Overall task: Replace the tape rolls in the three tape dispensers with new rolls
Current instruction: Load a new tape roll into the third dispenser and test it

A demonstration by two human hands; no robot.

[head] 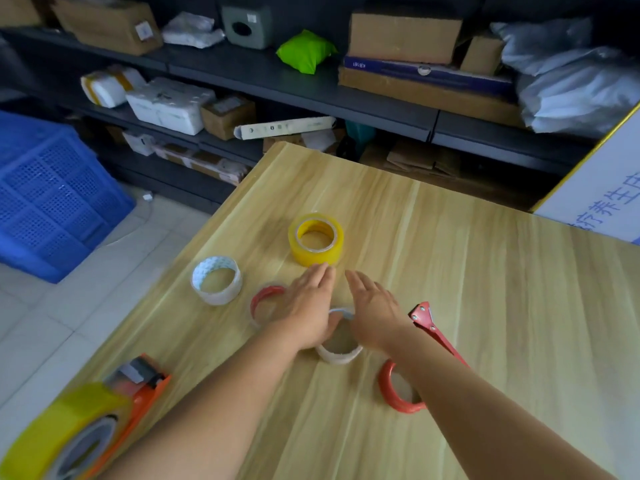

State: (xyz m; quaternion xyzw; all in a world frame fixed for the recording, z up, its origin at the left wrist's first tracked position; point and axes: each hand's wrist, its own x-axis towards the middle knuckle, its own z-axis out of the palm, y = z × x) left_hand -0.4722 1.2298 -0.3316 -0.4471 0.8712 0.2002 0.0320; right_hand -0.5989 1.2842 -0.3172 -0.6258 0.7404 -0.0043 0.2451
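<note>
Both grips slack, fingers straight, clamped on nothing: left hand (pixel 308 303) nearer than right hand (pixel 372 313), fingertips just short of upright-cored thick yellow tape roll (pixel 316 239) straight ahead on pale wood-grain surface (pixel 485 271)

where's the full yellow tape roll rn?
Head view: the yellow tape roll lies flat on the wooden table near its middle, just beyond the fingertips of the left hand, up-right of the white tape roll.

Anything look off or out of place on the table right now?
One thing: the orange dispenser with a yellow roll sits at the table's near-left edge, seemingly partly overhanging the floor. The red dispenser lies flat. Nothing looks spilled or broken.
</note>
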